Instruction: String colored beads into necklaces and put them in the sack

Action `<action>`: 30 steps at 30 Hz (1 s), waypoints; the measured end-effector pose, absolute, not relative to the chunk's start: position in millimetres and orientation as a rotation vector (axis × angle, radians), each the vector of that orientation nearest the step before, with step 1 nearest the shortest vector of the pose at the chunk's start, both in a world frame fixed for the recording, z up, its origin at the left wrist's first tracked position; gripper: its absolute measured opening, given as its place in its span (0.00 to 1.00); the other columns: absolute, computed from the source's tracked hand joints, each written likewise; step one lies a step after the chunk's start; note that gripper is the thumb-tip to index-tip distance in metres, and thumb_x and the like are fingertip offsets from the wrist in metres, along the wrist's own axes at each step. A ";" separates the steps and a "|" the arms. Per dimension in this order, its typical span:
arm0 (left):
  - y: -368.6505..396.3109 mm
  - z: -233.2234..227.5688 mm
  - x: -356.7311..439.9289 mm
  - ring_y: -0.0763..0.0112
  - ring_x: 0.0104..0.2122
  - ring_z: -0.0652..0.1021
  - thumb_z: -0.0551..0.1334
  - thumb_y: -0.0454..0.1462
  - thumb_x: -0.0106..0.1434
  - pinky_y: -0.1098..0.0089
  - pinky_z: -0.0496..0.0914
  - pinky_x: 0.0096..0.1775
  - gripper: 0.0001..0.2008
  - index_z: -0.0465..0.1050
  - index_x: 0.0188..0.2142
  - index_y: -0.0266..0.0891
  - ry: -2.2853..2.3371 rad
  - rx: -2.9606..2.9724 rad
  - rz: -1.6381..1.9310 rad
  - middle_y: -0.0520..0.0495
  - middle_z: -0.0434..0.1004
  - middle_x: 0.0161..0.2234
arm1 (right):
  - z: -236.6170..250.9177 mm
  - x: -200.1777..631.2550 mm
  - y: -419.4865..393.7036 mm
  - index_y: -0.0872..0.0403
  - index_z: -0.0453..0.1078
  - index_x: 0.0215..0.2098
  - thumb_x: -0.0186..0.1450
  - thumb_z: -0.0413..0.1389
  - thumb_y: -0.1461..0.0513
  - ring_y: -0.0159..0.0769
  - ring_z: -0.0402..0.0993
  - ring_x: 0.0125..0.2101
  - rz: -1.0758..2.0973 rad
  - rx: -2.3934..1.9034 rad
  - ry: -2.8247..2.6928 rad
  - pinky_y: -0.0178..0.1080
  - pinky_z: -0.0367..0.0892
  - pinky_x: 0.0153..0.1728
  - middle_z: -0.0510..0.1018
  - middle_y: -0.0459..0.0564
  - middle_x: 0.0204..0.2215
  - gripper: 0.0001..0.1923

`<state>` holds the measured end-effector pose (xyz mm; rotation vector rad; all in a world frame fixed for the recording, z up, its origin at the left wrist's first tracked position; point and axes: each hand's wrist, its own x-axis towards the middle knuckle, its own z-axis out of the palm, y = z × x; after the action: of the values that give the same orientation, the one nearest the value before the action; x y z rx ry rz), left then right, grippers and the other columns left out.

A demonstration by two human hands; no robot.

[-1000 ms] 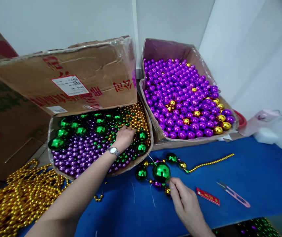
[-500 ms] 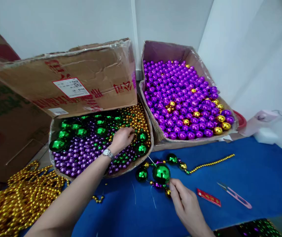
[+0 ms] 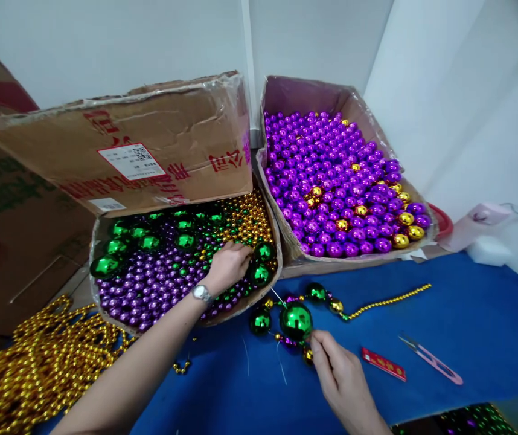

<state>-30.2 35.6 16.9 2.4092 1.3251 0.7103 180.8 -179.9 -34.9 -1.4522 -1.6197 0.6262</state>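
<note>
My left hand (image 3: 230, 266), with a watch on its wrist, is down in the left cardboard box (image 3: 275, 238) among small shiny beads. Its fingers are curled together beside two large green beads (image 3: 262, 275); whatever they hold is hidden. My right hand (image 3: 338, 368) pinches a bead strand (image 3: 288, 341) with thumb and forefinger, right at the edge of a big green bead (image 3: 296, 321). A thin pale needle-like piece (image 3: 278, 294) sticks out of that bead toward the box. The strand's green, purple and gold beads curve over the blue cloth and end in a gold bead chain (image 3: 390, 301).
A second cardboard box (image 3: 377, 124) holds purple beads (image 3: 326, 175) and some gold ones. Heaped gold bead chains (image 3: 46, 368) lie at left. Pink thread snips (image 3: 433, 360) and a red packet (image 3: 383, 364) rest on the blue cloth (image 3: 480, 320).
My left hand has shifted slightly right and toward me inside the box, still with curled fingers. The right hand keeps its pinch at the big green bead, almost unmoved.
</note>
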 end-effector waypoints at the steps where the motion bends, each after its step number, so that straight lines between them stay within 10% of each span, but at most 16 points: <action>1: 31.9 19.9 -30.3 0.58 0.41 0.73 0.56 0.36 0.61 0.60 0.67 0.43 0.09 0.73 0.39 0.38 1.307 2.344 0.758 0.41 0.76 0.38 | -34.8 181.0 -179.9 0.50 0.63 0.38 0.70 0.42 0.61 0.30 0.66 0.23 0.628 -1.449 -1.620 0.31 0.58 0.25 0.71 0.43 0.25 0.09; 11: -35.3 39.0 -18.1 0.76 0.30 0.74 0.60 0.37 0.62 0.75 0.69 0.32 0.10 0.72 0.41 0.35 0.714 0.925 0.835 0.47 0.73 0.32 | -30.1 178.2 -175.9 0.50 0.64 0.37 0.70 0.43 0.61 0.30 0.67 0.23 0.584 -1.447 -1.631 0.31 0.58 0.26 0.71 0.43 0.25 0.09; 30: -66.9 56.8 4.7 0.76 0.29 0.73 0.64 0.37 0.59 0.74 0.69 0.32 0.10 0.72 0.40 0.37 0.843 1.324 0.849 0.50 0.72 0.31 | -26.5 191.8 -183.3 0.51 0.63 0.42 0.70 0.42 0.60 0.33 0.70 0.26 0.545 -1.551 -1.638 0.33 0.62 0.29 0.73 0.46 0.28 0.10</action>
<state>4.7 -66.9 56.8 1.3237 0.8433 0.8489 191.8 -183.3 -26.5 -1.5506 -1.6380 0.5446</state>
